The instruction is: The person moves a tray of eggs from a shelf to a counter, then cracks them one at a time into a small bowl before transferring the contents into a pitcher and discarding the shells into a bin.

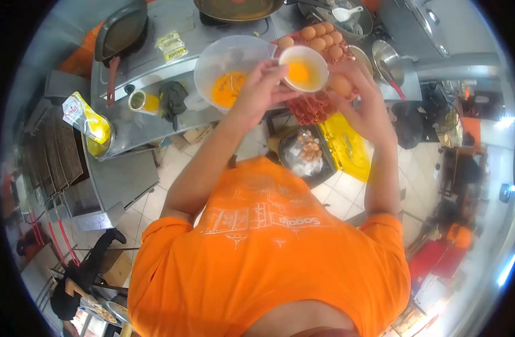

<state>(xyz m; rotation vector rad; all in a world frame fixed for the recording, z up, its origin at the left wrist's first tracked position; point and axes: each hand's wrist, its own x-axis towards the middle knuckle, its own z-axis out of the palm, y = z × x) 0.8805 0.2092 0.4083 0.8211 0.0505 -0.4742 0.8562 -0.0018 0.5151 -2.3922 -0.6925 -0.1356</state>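
Note:
My left hand grips a small white bowl by its left side. Yellow-orange egg lies inside it. To the right of the bowl, my right hand has its fingers curled around a brown egg. Beneath both hands is a red egg tray, with several whole brown eggs in its far part. Left of the small bowl stands a large translucent mixing bowl with orange egg yolk at its bottom.
Frying pans sit at the back left. A metal bowl with a red-handled utensil stands to the right. Nearer are a yellow-filled jar, a yellow pouch and a bin below the counter edge. Another person is at lower left.

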